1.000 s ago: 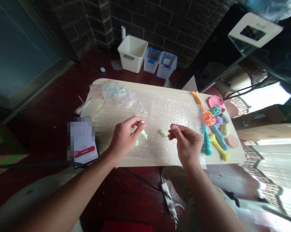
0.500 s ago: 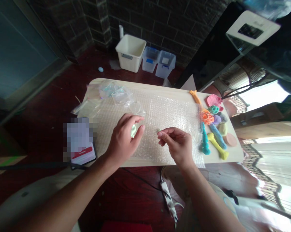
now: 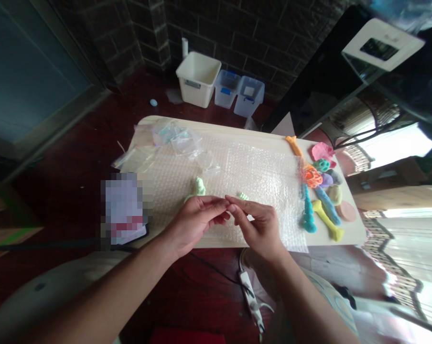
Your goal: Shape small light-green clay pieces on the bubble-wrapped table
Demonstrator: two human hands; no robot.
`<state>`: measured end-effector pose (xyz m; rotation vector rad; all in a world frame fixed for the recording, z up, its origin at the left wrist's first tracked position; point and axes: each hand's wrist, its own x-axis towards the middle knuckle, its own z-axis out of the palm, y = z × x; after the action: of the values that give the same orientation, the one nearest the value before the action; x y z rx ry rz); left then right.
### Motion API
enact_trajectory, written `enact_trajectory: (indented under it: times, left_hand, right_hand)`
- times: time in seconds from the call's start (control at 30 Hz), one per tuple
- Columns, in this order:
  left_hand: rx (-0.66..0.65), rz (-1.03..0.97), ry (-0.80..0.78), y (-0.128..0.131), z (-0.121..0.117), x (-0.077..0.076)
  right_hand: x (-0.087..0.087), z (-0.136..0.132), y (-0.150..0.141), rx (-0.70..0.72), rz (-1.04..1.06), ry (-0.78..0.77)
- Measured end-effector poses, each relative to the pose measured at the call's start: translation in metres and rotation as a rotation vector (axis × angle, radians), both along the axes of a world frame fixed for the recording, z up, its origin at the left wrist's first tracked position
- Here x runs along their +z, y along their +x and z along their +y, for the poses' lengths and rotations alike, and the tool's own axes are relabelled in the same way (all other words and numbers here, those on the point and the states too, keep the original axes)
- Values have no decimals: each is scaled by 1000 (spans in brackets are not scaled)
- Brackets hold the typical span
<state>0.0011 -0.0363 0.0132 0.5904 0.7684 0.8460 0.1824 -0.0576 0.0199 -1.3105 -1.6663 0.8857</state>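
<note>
My left hand (image 3: 196,223) and my right hand (image 3: 258,223) meet over the bubble wrap (image 3: 262,172), thumbs and fingertips pinched together. Whatever sits between the fingertips is too small or hidden to make out. Just beyond my left fingers stands a pale green lump of modelling clay (image 3: 199,186), its lower part partly covered by that hand. A small ridged pale green clay piece (image 3: 243,196) lies on the wrap just behind my right fingers.
Coloured clay shapes, among them a yellow bone (image 3: 327,220) and a teal beaded strip (image 3: 308,212), lie at the table's right. Clear plastic bags (image 3: 182,138) are at the back left, a phone (image 3: 130,234) at the left edge. Bins (image 3: 198,83) stand behind the table (image 3: 269,143).
My left hand has moved right and down from around the green clay, uncovering it, and its fingers have closed. Both hands' fingertips now touch. The small ridged piece now shows behind my right fingers.
</note>
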Motion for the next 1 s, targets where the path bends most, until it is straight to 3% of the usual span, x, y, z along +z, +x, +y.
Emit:
enact_trajectory:
  times: [0.1, 0.27, 0.5, 0.83, 1.0]
  left_hand:
    - [8, -16, 11, 0, 0, -1]
    - [-14, 8, 71, 2, 1, 1]
    - [-1, 41, 75, 1, 4, 6]
    - [-37, 38, 87, -1, 3, 7]
    - [-17, 50, 95, -2, 5, 4]
  right_hand:
    - [2, -1, 1, 74, -48, 37]
    - [2, -3, 0, -4, 104, -61]
    - [4, 1, 2, -24, -35, 113]
    - [8, -2, 2, -57, -60, 58]
    - [9, -1, 1, -6, -43, 129]
